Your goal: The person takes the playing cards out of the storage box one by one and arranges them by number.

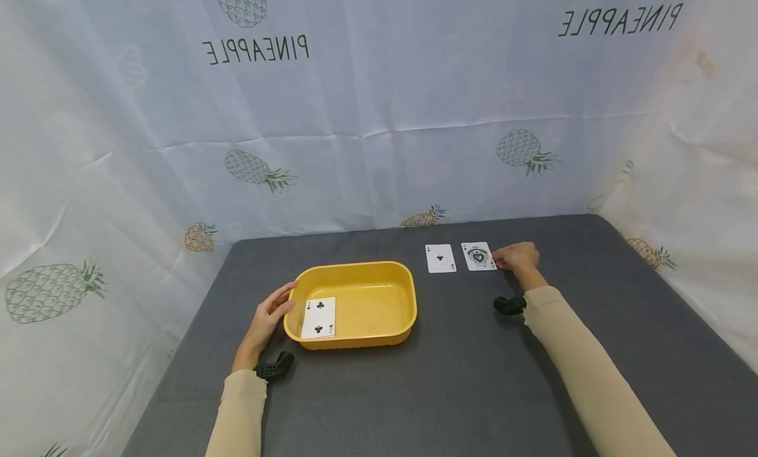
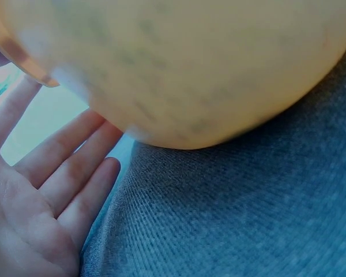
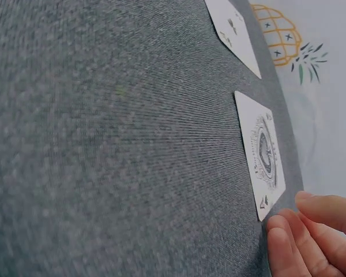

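A yellow plastic tray (image 1: 373, 339) stands on the table with a two of clubs (image 1: 318, 317) lying face up in its left end. My left hand (image 1: 268, 322) rests against the tray's left side, fingers nearly straight at the outer wall and rim. Toward the back right lies an ace with a large ornate emblem (image 1: 478, 256), face up and flat. My right hand (image 1: 520, 256) is at that card's right edge; in the right wrist view the fingertips (image 3: 279, 234) are right by its lower corner, thumb apart from them. Left of it lies an ace of clubs (image 1: 441, 258).
The dark grey table covering (image 1: 450, 391) reaches back to a white curtain (image 1: 379, 69) printed with pineapples, which also hangs along both sides. Each wrist carries a black strapped device, the left one (image 1: 275, 365) near the tray and the right one (image 1: 509, 305) below the aces.
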Available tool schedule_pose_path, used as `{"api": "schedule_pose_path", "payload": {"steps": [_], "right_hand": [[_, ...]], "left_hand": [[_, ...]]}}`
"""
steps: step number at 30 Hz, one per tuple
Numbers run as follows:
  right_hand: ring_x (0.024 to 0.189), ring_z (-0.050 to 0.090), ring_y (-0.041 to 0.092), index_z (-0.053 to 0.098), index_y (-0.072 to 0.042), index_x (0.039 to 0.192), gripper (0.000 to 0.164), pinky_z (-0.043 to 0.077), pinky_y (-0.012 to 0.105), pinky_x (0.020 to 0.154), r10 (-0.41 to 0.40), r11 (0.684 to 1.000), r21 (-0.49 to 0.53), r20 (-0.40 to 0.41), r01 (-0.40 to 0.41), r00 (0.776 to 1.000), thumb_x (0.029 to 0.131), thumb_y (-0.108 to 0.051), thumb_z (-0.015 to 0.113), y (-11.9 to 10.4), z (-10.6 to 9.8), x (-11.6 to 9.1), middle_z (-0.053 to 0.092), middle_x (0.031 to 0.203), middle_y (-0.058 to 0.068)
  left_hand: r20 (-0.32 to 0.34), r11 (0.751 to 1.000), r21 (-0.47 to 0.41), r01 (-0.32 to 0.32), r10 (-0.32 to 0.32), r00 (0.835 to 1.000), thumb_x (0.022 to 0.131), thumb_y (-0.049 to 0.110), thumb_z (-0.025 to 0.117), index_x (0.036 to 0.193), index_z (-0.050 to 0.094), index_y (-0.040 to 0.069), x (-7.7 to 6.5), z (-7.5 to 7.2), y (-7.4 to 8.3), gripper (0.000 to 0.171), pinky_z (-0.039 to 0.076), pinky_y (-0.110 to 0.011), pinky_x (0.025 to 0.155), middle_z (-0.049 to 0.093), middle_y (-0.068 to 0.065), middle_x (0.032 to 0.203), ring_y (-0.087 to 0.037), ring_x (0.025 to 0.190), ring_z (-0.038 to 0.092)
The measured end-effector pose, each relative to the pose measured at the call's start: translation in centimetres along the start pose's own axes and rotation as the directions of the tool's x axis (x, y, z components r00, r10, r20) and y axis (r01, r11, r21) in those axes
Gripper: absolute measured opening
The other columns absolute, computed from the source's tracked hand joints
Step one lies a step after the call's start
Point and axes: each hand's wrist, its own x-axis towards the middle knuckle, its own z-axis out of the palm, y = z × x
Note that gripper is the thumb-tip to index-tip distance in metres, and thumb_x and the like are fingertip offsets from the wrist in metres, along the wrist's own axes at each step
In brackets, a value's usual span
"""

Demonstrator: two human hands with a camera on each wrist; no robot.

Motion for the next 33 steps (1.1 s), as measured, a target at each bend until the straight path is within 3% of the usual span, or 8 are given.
{"api": "schedule_pose_path", "payload": {"steps": [8,11,15,25,28,30,31,33], "right_hand": [[0.047,0.062,0.0,0.054,0.011,0.127,0.048,0.056,0.019,0.055,0.064,0.981,0.176,0.105,-0.082,0.992,0.084,-0.004,0.068,-0.2,-0.5,-1.1,0.06,0.047,-0.009],[0.05,0.064,0.003,0.06,0.007,0.117,0.031,0.057,0.02,0.058,0.049,0.957,0.271,0.21,-0.107,0.976,0.087,-0.001,0.065,-0.6,-0.1,-2.7,0.063,0.052,-0.007],[0.057,0.067,0.004,0.066,0.003,0.106,0.018,0.057,0.02,0.062,-0.009,0.941,0.32,0.347,-0.109,0.938,0.089,0.0,0.063,-1.1,1.0,-4.9,0.068,0.059,-0.006],[0.067,0.07,0.006,0.056,0.013,0.125,0.038,0.058,0.022,0.072,-0.072,0.959,0.268,0.541,-0.09,0.838,0.091,-0.005,0.062,-2.4,4.7,-9.7,0.072,0.073,-0.003],[0.076,0.07,0.007,0.052,0.012,0.13,0.045,0.058,0.028,0.085,-0.109,0.966,0.253,0.599,-0.058,0.794,0.091,-0.008,0.063,-2.8,5.7,-11.5,0.073,0.085,-0.002],[0.085,0.071,0.008,0.055,0.01,0.13,0.044,0.054,0.033,0.095,-0.168,0.968,0.25,0.649,0.0,0.742,0.092,-0.011,0.063,-3.0,6.1,-12.6,0.073,0.097,0.002],[0.092,0.07,0.01,0.055,0.008,0.13,0.042,0.052,0.036,0.099,-0.214,0.965,0.257,0.676,0.047,0.705,0.094,-0.013,0.06,-3.0,6.2,-13.1,0.072,0.106,0.005],[0.107,0.068,0.018,0.053,0.01,0.13,0.038,0.048,0.04,0.104,-0.36,0.931,0.314,0.725,0.183,0.587,0.099,-0.012,0.052,-2.9,6.2,-13.9,0.065,0.122,0.015]], "left_hand": [[0.001,1.0,0.008,0.006,-0.006,1.0,0.099,0.014,0.052,0.144,0.038,-0.005,0.1,0.1,-0.1,0.051,0.045,-0.007,0.09,0.053,0.014,0.133,0.013,0.115,0.052],[0.003,1.0,0.002,-0.005,0.005,1.0,0.099,0.013,0.051,0.143,0.038,-0.006,0.1,0.0,-0.1,0.05,0.045,-0.006,0.09,0.054,0.021,0.13,0.014,0.115,0.052],[0.01,1.0,-0.004,-0.022,0.022,1.0,0.099,0.011,0.051,0.143,0.037,-0.008,0.1,0.0,0.0,0.05,0.045,-0.006,0.09,0.054,0.027,0.126,0.014,0.115,0.053],[-0.007,1.0,0.029,0.011,-0.011,1.0,0.099,0.013,0.052,0.143,0.039,-0.005,-0.1,0.1,0.2,0.05,0.045,-0.006,0.09,0.053,0.018,0.132,0.015,0.114,0.052],[-0.008,0.999,0.028,0.017,-0.017,1.0,0.099,0.014,0.052,0.143,0.039,-0.005,-0.1,0.0,0.3,0.05,0.045,-0.006,0.09,0.054,0.016,0.132,0.015,0.114,0.052],[-0.008,0.999,0.027,0.019,-0.019,1.0,0.099,0.014,0.052,0.143,0.039,-0.005,-0.1,0.0,0.3,0.05,0.045,-0.006,0.09,0.054,0.016,0.132,0.015,0.114,0.052],[-0.009,0.999,0.03,0.019,-0.019,1.0,0.099,0.014,0.052,0.143,0.039,-0.005,-0.1,0.0,0.2,0.05,0.045,-0.006,0.089,0.054,0.016,0.132,0.015,0.114,0.052],[-0.011,0.999,0.033,0.015,-0.015,1.0,0.099,0.014,0.052,0.143,0.04,-0.004,0.0,0.0,0.2,0.05,0.045,-0.006,0.089,0.054,0.017,0.131,0.015,0.113,0.053]]}}
